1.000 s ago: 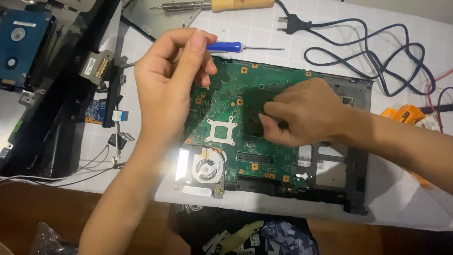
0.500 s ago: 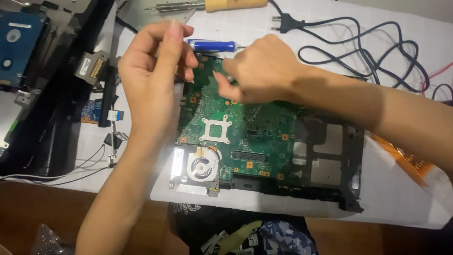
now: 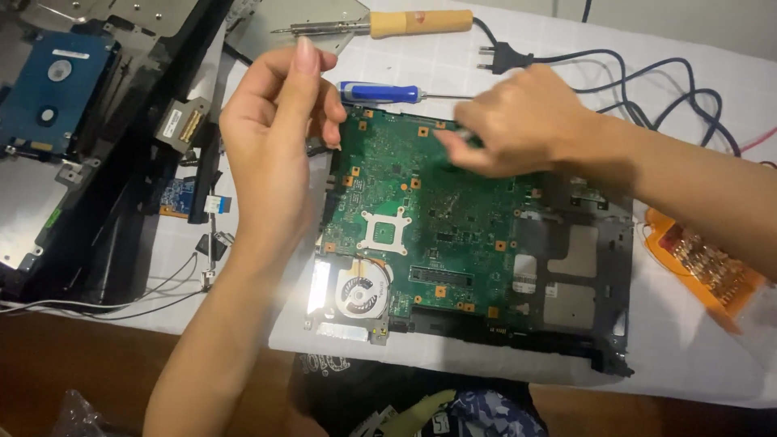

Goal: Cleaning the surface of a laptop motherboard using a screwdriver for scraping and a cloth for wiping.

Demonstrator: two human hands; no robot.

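A green laptop motherboard (image 3: pixel 453 218) lies in a black frame (image 3: pixel 599 324) on the white table cover, with a fan and heatsink (image 3: pixel 356 293) at its near left corner. My left hand (image 3: pixel 271 146) hovers over the board's left edge, fingers curled together; whether anything is inside them is hidden. My right hand (image 3: pixel 518 121) is over the board's far edge, its fingertips pinched on a small dark object (image 3: pixel 450 134). A blue-handled screwdriver (image 3: pixel 380 92) lies just beyond the board, between my hands.
A wooden-handled soldering iron (image 3: pixel 405 23) and its black cable and plug (image 3: pixel 506 58) lie at the back. The opened black laptop base with a blue hard drive (image 3: pixel 48 93) sits at the left. An orange box (image 3: pixel 704 267) stands at the right.
My right hand has moved from the board's middle up to its far edge, then a little to the right. My left hand has stayed over the board's left side.
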